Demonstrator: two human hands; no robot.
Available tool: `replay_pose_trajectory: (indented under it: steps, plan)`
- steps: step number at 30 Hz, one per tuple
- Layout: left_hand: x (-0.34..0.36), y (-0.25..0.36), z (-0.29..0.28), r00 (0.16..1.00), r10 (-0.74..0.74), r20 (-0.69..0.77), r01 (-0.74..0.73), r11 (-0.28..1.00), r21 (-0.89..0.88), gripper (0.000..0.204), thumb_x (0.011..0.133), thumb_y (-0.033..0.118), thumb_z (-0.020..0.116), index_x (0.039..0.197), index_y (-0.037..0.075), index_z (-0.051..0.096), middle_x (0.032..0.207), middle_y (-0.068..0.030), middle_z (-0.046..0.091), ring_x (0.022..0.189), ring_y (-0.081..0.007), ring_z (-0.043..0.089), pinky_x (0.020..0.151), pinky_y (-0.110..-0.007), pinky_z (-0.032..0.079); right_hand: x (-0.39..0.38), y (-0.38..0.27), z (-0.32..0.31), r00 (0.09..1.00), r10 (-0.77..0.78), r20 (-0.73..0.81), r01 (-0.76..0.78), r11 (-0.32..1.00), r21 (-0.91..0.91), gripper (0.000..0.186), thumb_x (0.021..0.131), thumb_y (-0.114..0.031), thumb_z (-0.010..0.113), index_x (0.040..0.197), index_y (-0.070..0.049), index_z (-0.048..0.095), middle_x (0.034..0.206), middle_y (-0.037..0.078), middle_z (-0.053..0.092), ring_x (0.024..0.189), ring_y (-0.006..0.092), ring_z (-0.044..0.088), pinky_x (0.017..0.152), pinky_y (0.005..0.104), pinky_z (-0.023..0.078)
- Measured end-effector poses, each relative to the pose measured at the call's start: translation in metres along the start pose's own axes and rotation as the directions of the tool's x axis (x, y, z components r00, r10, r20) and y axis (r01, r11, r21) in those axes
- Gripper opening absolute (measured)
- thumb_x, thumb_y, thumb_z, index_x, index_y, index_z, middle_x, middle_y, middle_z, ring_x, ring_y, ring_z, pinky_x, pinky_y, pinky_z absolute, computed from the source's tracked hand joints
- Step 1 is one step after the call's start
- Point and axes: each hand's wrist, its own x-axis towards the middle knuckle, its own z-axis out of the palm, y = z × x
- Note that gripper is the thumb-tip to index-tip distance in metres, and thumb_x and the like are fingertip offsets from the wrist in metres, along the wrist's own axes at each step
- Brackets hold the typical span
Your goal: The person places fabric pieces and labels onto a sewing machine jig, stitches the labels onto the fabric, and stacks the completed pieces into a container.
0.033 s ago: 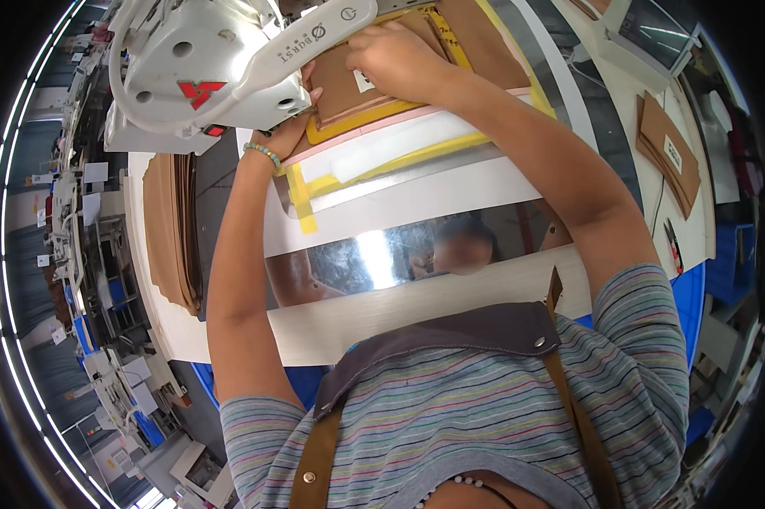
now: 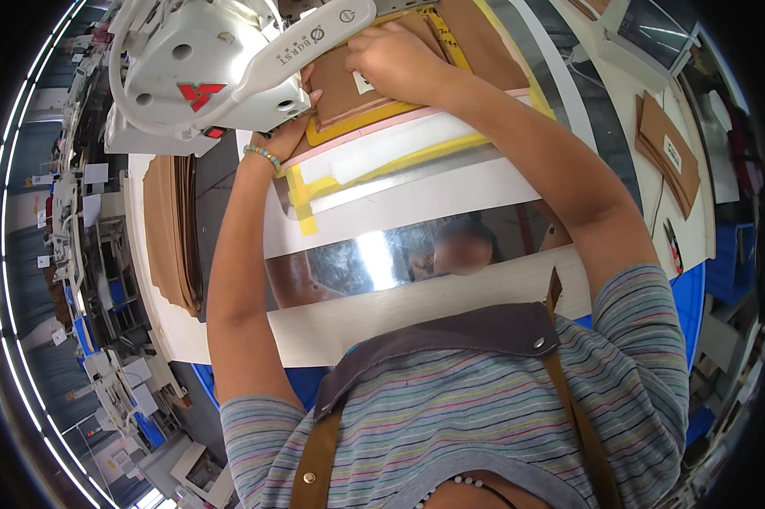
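Observation:
My right hand (image 2: 395, 64) rests over a brown leather-like panel (image 2: 336, 81), its fingers bent and drawn together; what they pinch, if anything, is hidden. A small white label (image 2: 363, 82) shows beside its thumb. My left hand (image 2: 291, 136), with a beaded bracelet at the wrist, lies at the panel's left edge. The white head of a sewing machine (image 2: 179, 68) covers part of it; the fingertips that show are apart. Under the panel is a yellow-edged frame (image 2: 357, 125), set on a white template (image 2: 399, 148) with yellow tape.
Stacked brown panels (image 2: 172, 229) lie at the left of the table. More brown pieces (image 2: 667, 153) with a label lie at the right, near pliers-like cutters (image 2: 673, 246) and a screen (image 2: 650, 34). A shiny metal plate (image 2: 340, 259) runs along the near side.

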Motion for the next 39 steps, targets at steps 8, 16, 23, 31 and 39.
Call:
replay_pose_trajectory:
  steps: [8,16,23,31,39]
  plan:
    - [-0.006,-0.008,-0.006,0.999,0.028,-0.016,-0.032,0.949,-0.313,0.036,0.108,0.033,0.062,0.137,0.011,0.069,0.148,-0.0035,0.064,0.15,-0.0288,0.046,0.127,-0.043,0.034,0.0,-0.006,-0.003,0.997,-0.066,-0.044,0.069,0.994,0.087,0.011,0.095,-0.016,0.072,0.098,-0.008,0.079,0.104,0.0,0.069,0.113,0.0209,0.064,0.102,0.0406,0.047]
    - [-0.003,-0.016,-0.007,0.993,0.038,0.111,-0.046,0.997,0.064,0.046,0.112,0.039,0.053,0.151,0.015,0.057,0.159,-0.0032,0.056,0.151,-0.0261,0.045,0.127,-0.041,0.035,-0.001,-0.01,0.001,0.988,-0.149,0.032,0.137,0.958,0.252,0.018,0.098,-0.016,0.07,0.11,-0.008,0.08,0.122,0.004,0.071,0.12,0.0241,0.063,0.111,0.0428,0.047]
    - [-0.001,-0.013,-0.009,0.987,0.036,0.158,-0.082,0.952,0.294,0.051,0.114,0.042,0.045,0.159,0.018,0.049,0.159,-0.0038,0.052,0.148,-0.0269,0.047,0.127,-0.041,0.036,-0.002,-0.017,0.005,0.962,-0.267,0.051,0.236,0.914,0.33,0.027,0.097,-0.009,0.067,0.121,-0.012,0.079,0.127,0.002,0.071,0.122,0.0245,0.063,0.11,0.0433,0.047]
    - [0.002,-0.039,0.013,0.993,-0.024,0.112,0.011,0.993,0.114,0.049,0.113,0.039,0.05,0.156,0.017,0.054,0.149,-0.0041,0.057,0.139,-0.0254,0.053,0.124,-0.038,0.039,-0.003,-0.016,0.01,0.956,-0.289,0.049,0.268,0.929,0.255,0.043,0.092,-0.001,0.064,0.127,-0.02,0.079,0.129,0.0,0.07,0.122,0.022,0.062,0.109,0.0408,0.048]
    - [0.007,-0.095,0.034,0.997,0.023,0.077,-0.033,0.992,0.123,0.061,0.098,0.035,0.067,0.156,0.021,0.054,0.147,-0.0087,0.064,0.137,-0.0302,0.057,0.118,-0.041,0.044,-0.003,-0.018,0.005,0.959,-0.281,0.046,0.258,0.925,0.278,0.032,0.095,-0.006,0.066,0.122,-0.017,0.08,0.127,0.001,0.071,0.118,0.0247,0.064,0.107,0.0415,0.05]
